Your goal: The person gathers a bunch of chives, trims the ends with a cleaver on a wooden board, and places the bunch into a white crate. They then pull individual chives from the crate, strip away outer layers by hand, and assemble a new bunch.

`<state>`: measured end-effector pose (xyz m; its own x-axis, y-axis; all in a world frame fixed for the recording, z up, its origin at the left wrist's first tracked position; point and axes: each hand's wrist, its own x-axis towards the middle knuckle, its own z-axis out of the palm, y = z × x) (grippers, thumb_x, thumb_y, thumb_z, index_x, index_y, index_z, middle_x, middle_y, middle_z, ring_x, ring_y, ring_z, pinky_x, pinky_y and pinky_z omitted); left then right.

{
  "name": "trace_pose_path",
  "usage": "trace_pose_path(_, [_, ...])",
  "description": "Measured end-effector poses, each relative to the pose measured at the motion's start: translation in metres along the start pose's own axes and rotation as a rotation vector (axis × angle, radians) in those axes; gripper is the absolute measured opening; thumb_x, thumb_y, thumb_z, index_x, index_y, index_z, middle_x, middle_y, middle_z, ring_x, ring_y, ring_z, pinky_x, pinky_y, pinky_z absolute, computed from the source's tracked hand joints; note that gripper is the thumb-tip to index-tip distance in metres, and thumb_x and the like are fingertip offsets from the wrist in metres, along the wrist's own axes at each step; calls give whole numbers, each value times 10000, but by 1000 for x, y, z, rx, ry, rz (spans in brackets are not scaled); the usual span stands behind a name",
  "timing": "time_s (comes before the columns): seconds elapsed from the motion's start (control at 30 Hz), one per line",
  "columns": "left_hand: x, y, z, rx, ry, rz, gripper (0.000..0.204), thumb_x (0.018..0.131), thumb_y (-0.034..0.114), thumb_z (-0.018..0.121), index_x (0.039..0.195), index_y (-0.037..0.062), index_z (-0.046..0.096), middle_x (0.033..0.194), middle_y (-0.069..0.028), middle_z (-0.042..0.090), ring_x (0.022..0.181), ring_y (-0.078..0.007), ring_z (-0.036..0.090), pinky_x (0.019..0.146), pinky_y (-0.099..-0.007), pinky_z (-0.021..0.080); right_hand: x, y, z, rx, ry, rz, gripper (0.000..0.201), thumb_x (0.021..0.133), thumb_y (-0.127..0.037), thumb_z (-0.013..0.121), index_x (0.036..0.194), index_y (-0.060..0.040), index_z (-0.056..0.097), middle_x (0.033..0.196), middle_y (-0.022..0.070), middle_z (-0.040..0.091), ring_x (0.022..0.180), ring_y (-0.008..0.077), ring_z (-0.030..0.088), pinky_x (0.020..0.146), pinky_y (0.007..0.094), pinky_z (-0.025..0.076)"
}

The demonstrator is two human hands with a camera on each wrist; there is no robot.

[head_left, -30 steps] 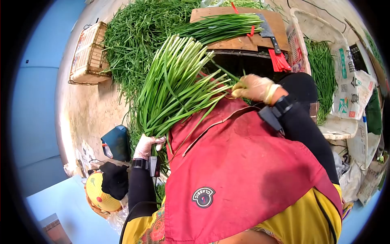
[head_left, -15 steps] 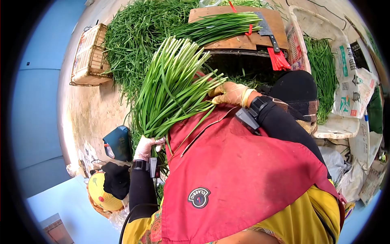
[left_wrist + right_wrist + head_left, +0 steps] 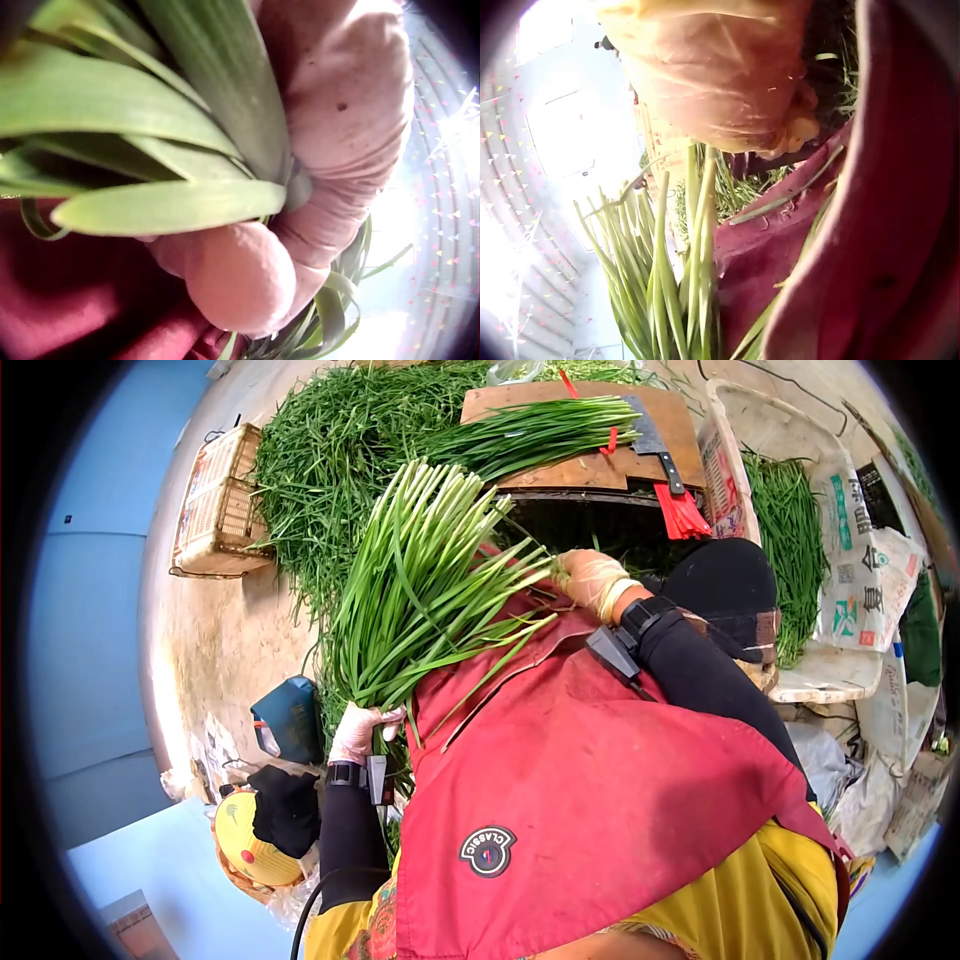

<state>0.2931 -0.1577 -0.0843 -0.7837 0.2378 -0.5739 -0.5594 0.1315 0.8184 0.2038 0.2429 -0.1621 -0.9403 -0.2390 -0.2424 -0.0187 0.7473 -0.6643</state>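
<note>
A large fanned bunch of garlic chives (image 3: 400,590), pale stem ends up and away, lies over the red apron (image 3: 600,760). My gloved left hand (image 3: 358,732) grips its leafy lower end; in the left wrist view, the thumb (image 3: 240,277) and fingers wrap round the flat green leaves (image 3: 150,135). At the bunch's right side, my gloved right hand (image 3: 597,580) has its fingers curled at the outermost stem ends. In the right wrist view, a few pale stems (image 3: 697,225) run up under this hand (image 3: 720,82), whose fingertips are mostly hidden.
A wooden board (image 3: 490,400) beyond bears a tied chive bundle (image 3: 540,435), a cleaver (image 3: 655,445) and red ties (image 3: 682,512). Loose chives (image 3: 320,470) heap at the back left, beside a basket (image 3: 215,505). On the right, a white crate (image 3: 830,685) contains more chives.
My right hand came in from the right to the stem ends, then drew back slightly to the right. The long stalk angled up from it earlier no longer shows there. My left hand keeps its grip.
</note>
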Motion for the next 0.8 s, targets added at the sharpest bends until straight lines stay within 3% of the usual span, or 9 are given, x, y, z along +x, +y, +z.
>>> trace_pose_path(0.07, [0, -2, -2, 12, 15, -12, 273, 746, 2, 708, 997, -38, 608, 704, -77, 615, 470, -132, 510, 444, -248, 390, -4, -2, -7, 85, -87, 57, 351, 894, -354, 557, 953, -27, 670, 893, 234, 659, 876, 403, 626, 760, 440, 484])
trace_pose_path(0.2, [1, -8, -4, -29, 37, -27, 407, 734, 38, 730, 1100, -36, 566, 710, -82, 596, 430, -141, 472, 401, -254, 356, -16, -38, -15, -57, -348, 45, 536, 870, -548, 566, 999, -46, 701, 947, 209, 672, 920, 368, 635, 800, 416, 484])
trace_pose_path(0.27, [1, -7, -3, -47, 44, -27, 415, 732, 40, 736, 1101, -41, 565, 716, -87, 602, 430, -140, 475, 397, -252, 357, -18, -33, 6, 12, -323, -22, 526, 859, -542, 590, 1072, -73, 694, 997, 190, 676, 961, 351, 631, 832, 392, 481])
trace_pose_path(0.33, [-1, -5, 0, -120, 53, -47, 413, 735, 37, 734, 1101, -45, 562, 734, -101, 618, 434, -141, 487, 388, -249, 359, -15, -31, 11, 88, -401, 50, 504, 851, -488, 626, 1132, -73, 675, 1050, 176, 675, 999, 325, 629, 862, 364, 478])
trace_pose_path(0.47, [1, -16, -8, -118, 53, -51, 380, 742, 58, 728, 1074, -38, 569, 708, -99, 612, 421, -141, 485, 388, -253, 359, -17, -20, 21, 227, -300, -150, 374, 823, -267, 689, 1118, -36, 675, 1030, 142, 697, 971, 256, 659, 862, 324, 488])
trace_pose_path(0.6, [2, -15, -12, -134, 30, -73, 366, 719, -2, 721, 1064, -39, 607, 689, -86, 628, 464, -153, 524, 412, -266, 388, -9, -6, 31, 429, -362, -4, 292, 840, -255, 665, 1024, -32, 702, 951, 129, 702, 889, 223, 655, 827, 322, 491])
trace_pose_path(0.67, [0, -13, -7, -127, 42, -48, 326, 723, 10, 724, 1029, -38, 621, 701, -93, 634, 472, -155, 532, 408, -262, 385, 0, 7, 32, 493, -451, -249, 310, 848, -306, 671, 964, -21, 711, 898, 113, 700, 832, 197, 644, 793, 335, 485])
trace_pose_path(0.73, [0, -13, -4, -111, 39, -25, 355, 730, 54, 730, 1044, -28, 584, 672, -81, 593, 426, -134, 485, 383, -259, 359, -16, -19, 16, 502, -554, 164, 372, 833, -354, 707, 949, -1, 714, 883, 101, 699, 906, 185, 634, 812, 329, 473])
trace_pose_path(0.8, [2, -13, -5, -128, 27, -36, 360, 728, 51, 735, 1046, -27, 584, 684, -79, 593, 442, -130, 488, 381, -253, 361, -20, -13, 24, 506, -514, -60, 322, 812, -278, 737, 990, -11, 717, 904, 101, 698, 919, 193, 639, 824, 312, 481])
